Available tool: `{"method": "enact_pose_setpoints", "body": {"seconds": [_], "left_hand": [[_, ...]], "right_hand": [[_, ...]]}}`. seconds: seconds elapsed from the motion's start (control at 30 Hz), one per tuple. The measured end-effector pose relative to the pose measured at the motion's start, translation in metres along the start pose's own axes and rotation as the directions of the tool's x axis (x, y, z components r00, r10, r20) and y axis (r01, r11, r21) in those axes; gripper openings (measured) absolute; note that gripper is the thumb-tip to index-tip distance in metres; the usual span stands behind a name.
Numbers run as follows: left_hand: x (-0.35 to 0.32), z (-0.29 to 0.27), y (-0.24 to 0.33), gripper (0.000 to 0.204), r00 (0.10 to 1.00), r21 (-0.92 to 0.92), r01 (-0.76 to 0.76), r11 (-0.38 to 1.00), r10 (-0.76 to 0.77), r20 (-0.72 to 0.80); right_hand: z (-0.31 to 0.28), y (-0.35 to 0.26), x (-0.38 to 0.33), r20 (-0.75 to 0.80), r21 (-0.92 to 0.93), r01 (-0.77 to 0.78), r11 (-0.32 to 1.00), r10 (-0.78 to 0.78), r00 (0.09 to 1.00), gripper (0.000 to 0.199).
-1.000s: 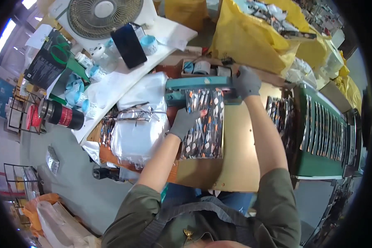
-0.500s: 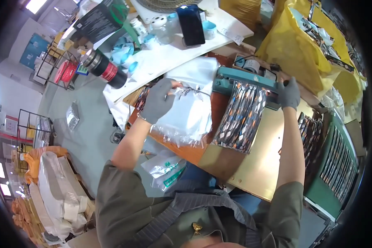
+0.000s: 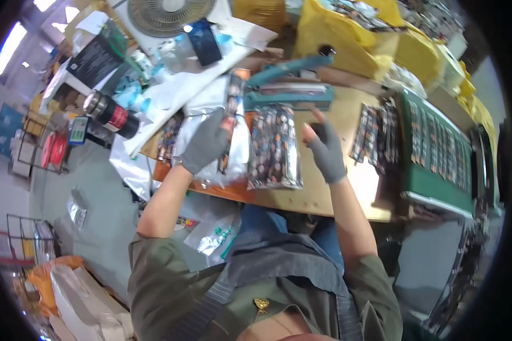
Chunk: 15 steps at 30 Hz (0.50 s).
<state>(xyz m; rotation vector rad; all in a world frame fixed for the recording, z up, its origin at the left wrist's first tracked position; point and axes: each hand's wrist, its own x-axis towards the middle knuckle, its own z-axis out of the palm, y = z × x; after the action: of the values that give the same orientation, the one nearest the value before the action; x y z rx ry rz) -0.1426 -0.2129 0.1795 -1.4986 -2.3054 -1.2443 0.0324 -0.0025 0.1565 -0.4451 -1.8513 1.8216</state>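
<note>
My left hand (image 3: 206,142), in a grey fingertip-less glove, is closed around a long dark patterned strip (image 3: 233,96) that looks like a small bundle; motion blurs it. Beneath it lies a stack of clear plastic bags (image 3: 196,109). My right hand (image 3: 327,149), gloved the same way, is open with fingers apart and nothing in it. Just left of it, a clear bag full of dark patterned strips (image 3: 276,149) lies flat, its far end by the sealer. The teal bag sealer (image 3: 293,95) has its lever arm (image 3: 290,69) raised.
More patterned strips (image 3: 375,133) lie at the right of the wooden table (image 3: 324,196), beside a green tray (image 3: 438,190) holding rows of them. Yellow sacks (image 3: 347,42) stand behind. A white board (image 3: 179,94) at the far left bears a phone (image 3: 205,42); a dark flask (image 3: 111,113) stands nearby.
The sealer's lever has gone from lowered to raised. My right hand has left its end and come nearer the filled bag. My left hand has taken a patterned strip. The view has shifted.
</note>
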Motion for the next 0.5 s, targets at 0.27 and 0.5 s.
{"method": "enact_pose_setpoints", "body": {"seconds": [0.27,0.5], "left_hand": [[-0.049,0.059,0.117,0.019,0.777,-0.515,0.623,0.589,-0.387,0.497],[-0.054,0.073,0.153,0.02,0.953,-0.538,0.299,0.788,-0.221,0.205]], "right_hand": [[-0.038,-0.108,-0.03,-0.067,-0.137,-0.022,0.99,0.013,0.998,0.025],[-0.107,-0.095,-0.08,0.339,0.4,-0.404,0.823,0.276,0.899,0.02]]}}
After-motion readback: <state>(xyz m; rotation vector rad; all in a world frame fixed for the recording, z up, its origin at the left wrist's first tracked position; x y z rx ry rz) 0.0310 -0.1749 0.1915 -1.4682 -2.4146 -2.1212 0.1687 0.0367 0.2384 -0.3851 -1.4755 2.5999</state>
